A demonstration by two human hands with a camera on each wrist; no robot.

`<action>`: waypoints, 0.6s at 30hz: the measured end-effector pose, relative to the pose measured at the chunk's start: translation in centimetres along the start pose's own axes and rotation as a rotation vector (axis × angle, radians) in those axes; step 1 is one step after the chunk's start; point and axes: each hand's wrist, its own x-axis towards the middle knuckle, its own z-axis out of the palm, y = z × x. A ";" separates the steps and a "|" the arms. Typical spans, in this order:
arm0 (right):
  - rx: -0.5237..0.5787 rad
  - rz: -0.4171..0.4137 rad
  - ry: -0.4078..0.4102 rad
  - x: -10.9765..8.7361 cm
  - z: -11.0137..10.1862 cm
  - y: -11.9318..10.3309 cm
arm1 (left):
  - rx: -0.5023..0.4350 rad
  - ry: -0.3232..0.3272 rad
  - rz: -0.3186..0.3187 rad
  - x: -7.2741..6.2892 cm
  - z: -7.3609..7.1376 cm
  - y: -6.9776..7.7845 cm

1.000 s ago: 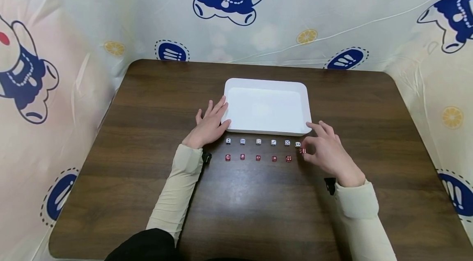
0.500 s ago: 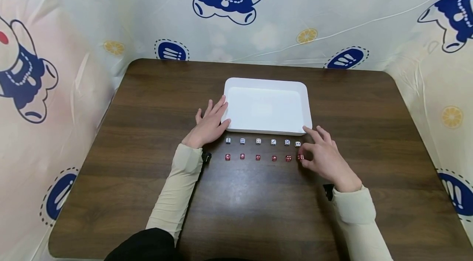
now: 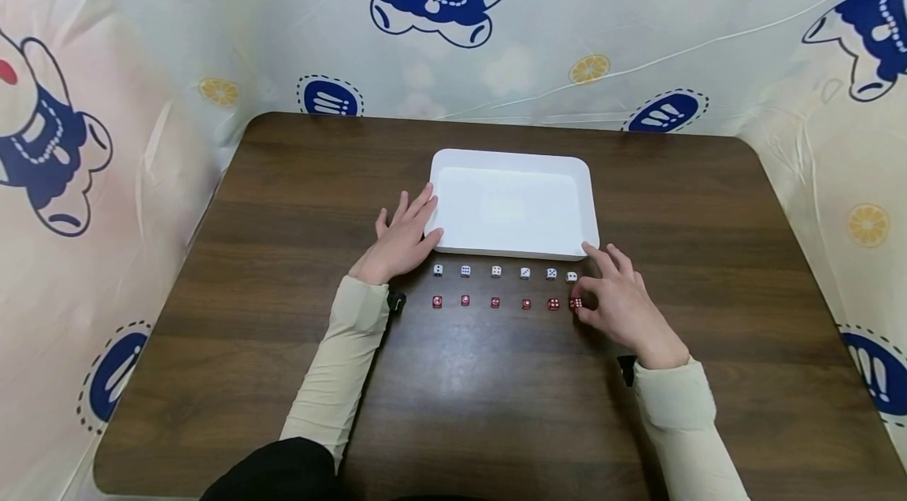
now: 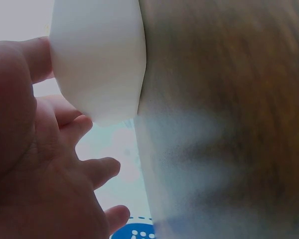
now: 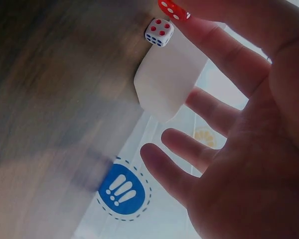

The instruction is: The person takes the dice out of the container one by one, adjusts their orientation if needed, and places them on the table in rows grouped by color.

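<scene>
Between thumb and index finger, my right hand (image 3: 623, 308) pinches a red die (image 3: 575, 302) at the right end of a row of red dice (image 3: 495, 302). In the right wrist view that red die (image 5: 173, 9) shows white pips, close to a white die (image 5: 159, 33) with red and blue pips. Another finger of this hand touches the near right corner of the white tray (image 3: 513, 205). My left hand (image 3: 400, 245) rests against the tray's left edge with spread, straight fingers. A row of white dice (image 3: 496, 272) lies between the tray and the red row.
The brown wooden table (image 3: 453, 406) has a patterned curtain (image 3: 496, 83) hanging behind it and along both sides. Each forearm reaches in from the near edge, one on either side of the dice.
My right hand has come toward the near edge and slightly left, bringing the red die from beside the white row into line with the red row. The left hand has stayed put.
</scene>
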 end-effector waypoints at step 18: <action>-0.035 0.002 0.006 0.0 0.4 -0.2 | -0.003 -0.001 -0.011 -0.1 -0.1 0.2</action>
